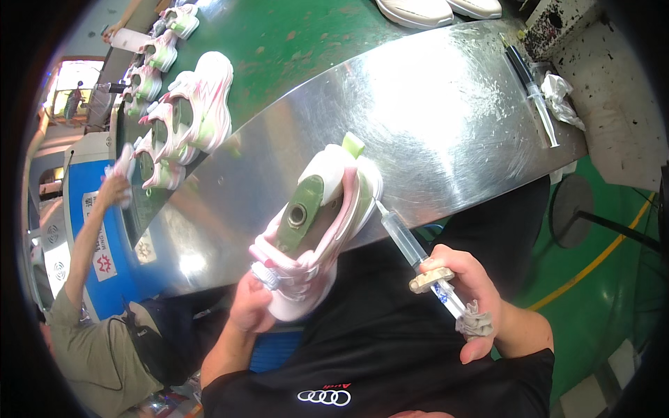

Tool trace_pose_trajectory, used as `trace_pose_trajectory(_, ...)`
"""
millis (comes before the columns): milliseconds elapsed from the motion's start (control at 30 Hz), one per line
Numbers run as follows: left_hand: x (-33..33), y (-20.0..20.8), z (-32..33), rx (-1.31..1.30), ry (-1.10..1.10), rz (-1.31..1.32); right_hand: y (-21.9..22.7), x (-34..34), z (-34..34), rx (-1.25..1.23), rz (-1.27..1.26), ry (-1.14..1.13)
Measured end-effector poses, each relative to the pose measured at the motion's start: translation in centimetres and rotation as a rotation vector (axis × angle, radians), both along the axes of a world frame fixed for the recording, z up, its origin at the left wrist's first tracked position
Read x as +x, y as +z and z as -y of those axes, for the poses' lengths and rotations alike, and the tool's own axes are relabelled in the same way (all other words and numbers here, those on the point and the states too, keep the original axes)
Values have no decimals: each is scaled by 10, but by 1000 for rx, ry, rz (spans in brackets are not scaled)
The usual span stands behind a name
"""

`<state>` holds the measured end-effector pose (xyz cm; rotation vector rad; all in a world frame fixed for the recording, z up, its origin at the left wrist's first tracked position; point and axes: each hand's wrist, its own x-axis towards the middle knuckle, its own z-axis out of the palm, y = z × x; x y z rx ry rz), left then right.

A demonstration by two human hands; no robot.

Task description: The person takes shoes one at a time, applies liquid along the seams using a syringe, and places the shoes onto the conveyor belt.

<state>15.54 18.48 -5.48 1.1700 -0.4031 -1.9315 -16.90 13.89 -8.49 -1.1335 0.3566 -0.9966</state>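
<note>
My left hand (251, 304) grips a white, pink and green sneaker (341, 237) by its toe end, above the metal table's near edge. A green last with a round hole (300, 209) fills the shoe's opening, and a light green pull tab sticks up at the heel. In my right hand (470, 279) is a clear syringe (404, 237), its finger flange and plunger end wrapped in dirty padding. The needle end points up and left at the shoe's heel side, close to the sole edge; whether it touches I cannot tell.
The shiny metal table (334, 97) borders a green conveyor belt (286, 42) carrying several similar sneakers (209, 97). Another syringe (533, 94) and crumpled tissue (559, 101) lie at the right end. Beige shoes (418, 10) stand far back. At left, a co-worker's arm (90, 237) holds a shoe.
</note>
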Motion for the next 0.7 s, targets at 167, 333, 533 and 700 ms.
trace_pose_trajectory(167,-31,3,-3,69,17,-136,16,1,-3,10,-5,48)
trace_pose_trajectory(333,-46,-13,-8,51,-28,-310,32,0,-3,60,2,98)
trace_pose_trajectory(533,-67,-29,-3,53,-71,-525,54,-18,-4,79,-206,219)
trace_pose_trajectory(700,-87,-33,10,87,-154,-641,79,-35,-18,140,-223,170)
